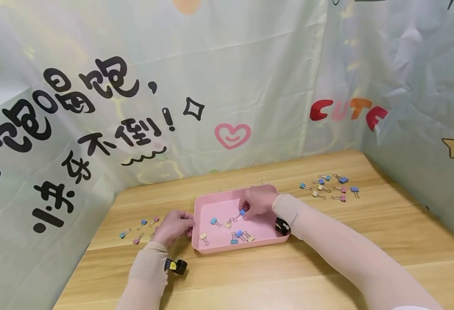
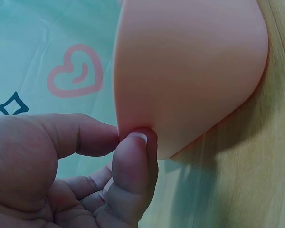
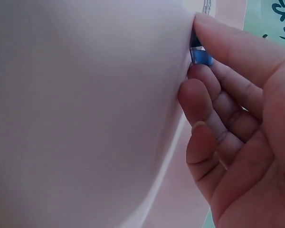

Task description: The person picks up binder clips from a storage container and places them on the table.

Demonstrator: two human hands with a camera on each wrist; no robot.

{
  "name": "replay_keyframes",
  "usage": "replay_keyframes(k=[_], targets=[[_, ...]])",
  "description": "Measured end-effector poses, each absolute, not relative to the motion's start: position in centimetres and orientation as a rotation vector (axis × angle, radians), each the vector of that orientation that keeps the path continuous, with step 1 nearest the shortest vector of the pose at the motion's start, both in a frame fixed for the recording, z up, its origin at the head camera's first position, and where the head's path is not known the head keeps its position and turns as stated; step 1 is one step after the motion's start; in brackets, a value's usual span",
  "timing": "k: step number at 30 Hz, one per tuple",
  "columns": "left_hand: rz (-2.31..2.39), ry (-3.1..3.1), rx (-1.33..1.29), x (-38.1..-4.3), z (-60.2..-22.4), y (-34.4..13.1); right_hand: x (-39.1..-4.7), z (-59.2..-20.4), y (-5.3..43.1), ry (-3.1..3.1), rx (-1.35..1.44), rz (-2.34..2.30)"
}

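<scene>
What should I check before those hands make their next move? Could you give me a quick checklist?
1. Left hand on the edge of the pink tray: ok, pinching it.
2. Right hand on the blue clip: ok, held at the fingertips.
3. Blue clip within the tray's outline: ok.
4. Blue clip free of the nearby yellow clip: cannot tell, too close together.
5. Table free of loose clips: not ok, some lie on both sides.

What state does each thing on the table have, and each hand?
Pink rectangular tray: upright on the light wooden table.
Left hand: pinching the tray's left edge.
Right hand: pinching a blue metal binder clip.
Blue clip: held, handles out.
Multicoloured clips in the tray: lying scattered.
Clips left of the tray: loose on the table.
Clips right of the tray: likewise loose.
</scene>
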State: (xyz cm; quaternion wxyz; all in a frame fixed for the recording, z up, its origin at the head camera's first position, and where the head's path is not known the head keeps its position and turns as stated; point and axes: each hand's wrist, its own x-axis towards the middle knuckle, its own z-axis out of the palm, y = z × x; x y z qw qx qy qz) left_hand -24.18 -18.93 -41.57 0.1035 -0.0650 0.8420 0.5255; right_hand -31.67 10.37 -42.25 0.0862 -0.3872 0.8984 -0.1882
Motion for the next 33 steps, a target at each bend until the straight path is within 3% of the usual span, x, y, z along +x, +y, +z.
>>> replay_keyframes(k=[12, 19, 33], targets=[[1.566, 2.464, -0.192, -24.2, -41.8, -18.9, -31.3, -41.4, 10.3, 2.768, -0.986, -0.483], [1.564, 2.472, -0.189, -24.2, -41.7, -18.9, -32.0, -40.0, 11.2, 2.747, -1.069, -0.650], [1.546, 2.487, -0.190, -24.3, -41.6, -19.1, -32.3, -35.9, 16.8, 2.823, -0.941, -0.829]])
